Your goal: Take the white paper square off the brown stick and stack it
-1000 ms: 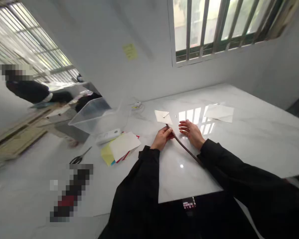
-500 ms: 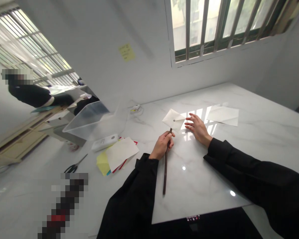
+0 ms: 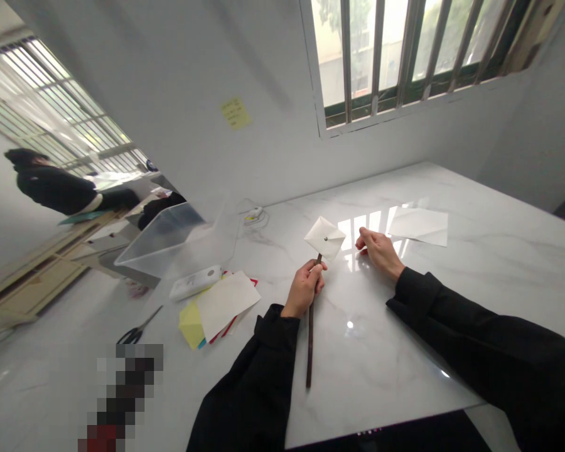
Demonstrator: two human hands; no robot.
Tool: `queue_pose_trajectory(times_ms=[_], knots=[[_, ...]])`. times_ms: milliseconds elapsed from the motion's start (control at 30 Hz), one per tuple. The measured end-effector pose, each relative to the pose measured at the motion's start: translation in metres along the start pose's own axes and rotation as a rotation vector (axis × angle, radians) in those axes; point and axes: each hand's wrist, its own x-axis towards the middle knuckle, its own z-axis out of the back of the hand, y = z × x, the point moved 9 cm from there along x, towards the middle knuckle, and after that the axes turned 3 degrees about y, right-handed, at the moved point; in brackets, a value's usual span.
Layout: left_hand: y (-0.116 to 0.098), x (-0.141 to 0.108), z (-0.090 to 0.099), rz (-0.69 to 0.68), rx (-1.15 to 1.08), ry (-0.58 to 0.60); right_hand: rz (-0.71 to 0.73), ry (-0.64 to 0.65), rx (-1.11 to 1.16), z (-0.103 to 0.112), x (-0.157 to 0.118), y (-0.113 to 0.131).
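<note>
My left hand [image 3: 305,287] is closed round a dark brown stick [image 3: 309,351], gripping it near its upper end. At the top of the stick sits a white folded-paper pinwheel [image 3: 318,233], with a small dark pin head at its centre. My right hand [image 3: 380,250] hovers to the right of the pinwheel, apart from it. Its fingers are curled in, and nothing shows between them. Past my right hand a white sheet of paper [image 3: 421,227] lies flat on the glossy marble-patterned table [image 3: 381,370].
Left of my arms lie stacked coloured papers [image 3: 230,304], a white elongated device [image 3: 195,282] and black-handled scissors [image 3: 136,329]. A clear plastic bin [image 3: 155,242] stands behind them. A cable [image 3: 257,216] rests by the wall. Another person [image 3: 51,185] sits at the far left.
My right hand's spread fingers have curled in, and the hand has drawn slightly away from the pinwheel. The pinwheel's blades look turned. My left hand keeps its hold on the stick.
</note>
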Motion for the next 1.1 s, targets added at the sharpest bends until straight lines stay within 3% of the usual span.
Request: queue_pose_trajectory(times_ms=[267,400,567,733,933,1100], knots=[[0.002,0.000,-0.002,0.005,0.004,0.016,0.051,0.119,-0.033,-0.010,-0.002,0.008],[0.002,0.000,-0.001,-0.001,0.009,0.015,0.023,0.085,-0.105,-0.008,-0.001,0.001],[0.001,-0.001,-0.001,0.000,0.031,0.010,0.097,0.149,-0.127,-0.017,-0.006,0.013],[0.000,-0.001,-0.003,0.006,0.035,0.016,0.121,0.085,-0.106,-0.009,-0.008,0.021],[0.001,-0.002,-0.002,0.009,0.036,0.006,0.002,0.076,-0.292,-0.002,-0.006,0.015],[0.002,-0.002,-0.001,0.009,0.046,-0.009,0.134,0.109,-0.212,-0.012,-0.010,0.028]])
